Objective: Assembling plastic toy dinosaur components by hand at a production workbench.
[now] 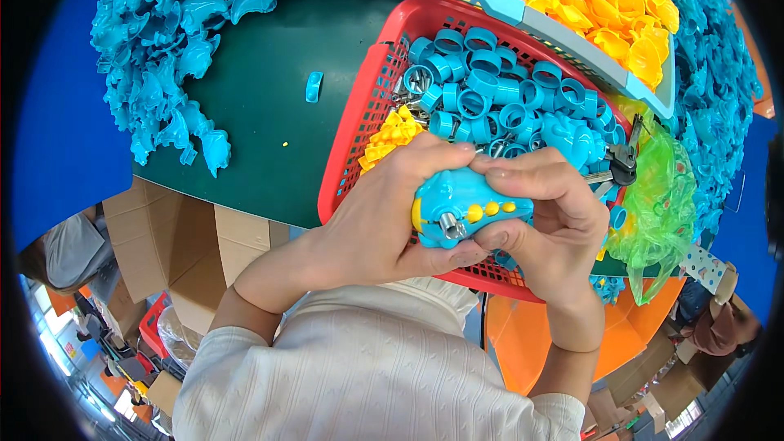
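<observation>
Both hands are wrapped round one turquoise toy body, the left hand at its yellow-edged left end and the right hand on the tapering right end. The toy body is held above the near part of the red basket. A shiny metal tube sticks out of it; if that sits loose, a tilt or slackened grip could drop it among the blue rings.
</observation>
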The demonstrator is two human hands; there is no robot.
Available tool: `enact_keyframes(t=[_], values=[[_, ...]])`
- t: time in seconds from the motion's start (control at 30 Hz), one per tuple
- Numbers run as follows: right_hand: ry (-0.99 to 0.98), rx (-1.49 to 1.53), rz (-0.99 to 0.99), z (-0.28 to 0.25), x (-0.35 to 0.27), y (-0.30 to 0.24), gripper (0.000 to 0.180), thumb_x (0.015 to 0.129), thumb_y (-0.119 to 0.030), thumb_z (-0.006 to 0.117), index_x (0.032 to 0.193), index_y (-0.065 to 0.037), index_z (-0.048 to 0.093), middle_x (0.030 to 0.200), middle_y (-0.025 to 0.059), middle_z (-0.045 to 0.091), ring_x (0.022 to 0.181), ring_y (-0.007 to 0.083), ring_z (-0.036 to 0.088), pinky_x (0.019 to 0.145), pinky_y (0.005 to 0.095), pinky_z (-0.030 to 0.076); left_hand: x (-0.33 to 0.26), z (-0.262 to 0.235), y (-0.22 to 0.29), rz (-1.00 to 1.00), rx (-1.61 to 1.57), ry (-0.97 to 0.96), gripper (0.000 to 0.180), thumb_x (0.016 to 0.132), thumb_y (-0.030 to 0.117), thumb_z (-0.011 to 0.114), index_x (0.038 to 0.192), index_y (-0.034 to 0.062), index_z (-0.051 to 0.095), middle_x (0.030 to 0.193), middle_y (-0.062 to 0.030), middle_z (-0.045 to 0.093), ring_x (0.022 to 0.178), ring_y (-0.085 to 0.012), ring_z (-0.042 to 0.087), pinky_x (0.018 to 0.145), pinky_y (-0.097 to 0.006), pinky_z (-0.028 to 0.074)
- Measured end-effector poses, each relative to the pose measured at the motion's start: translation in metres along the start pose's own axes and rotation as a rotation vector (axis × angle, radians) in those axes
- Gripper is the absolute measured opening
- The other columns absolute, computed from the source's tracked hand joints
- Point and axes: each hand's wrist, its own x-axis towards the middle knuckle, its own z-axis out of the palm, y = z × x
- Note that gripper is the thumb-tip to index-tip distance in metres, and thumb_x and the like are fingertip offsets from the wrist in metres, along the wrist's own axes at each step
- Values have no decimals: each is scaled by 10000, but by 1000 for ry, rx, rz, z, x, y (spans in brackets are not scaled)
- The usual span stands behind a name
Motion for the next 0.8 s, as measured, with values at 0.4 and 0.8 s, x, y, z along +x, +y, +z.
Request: enact_keyframes(t=[0.4,0.8], values=[[52,-61,-154,0,4,2,343,652,-15,748,967,-6,612,978,116,606,921,202,573,756,298,472,11,-8,12,-31,-31,157,693,581,271,824,1175,64,533,1071,-104,465,994,-212,485,806,-315,445],[-66,-523,-259,-3,1,-1,255,647,-36,722,890,-83,662,909,46,561,762,183,482,620,274,387,8,-5,9,-35,298,-20,634,600,336,781,1092,-3,567,1044,-111,577,909,-243,564,798,-324,469]])
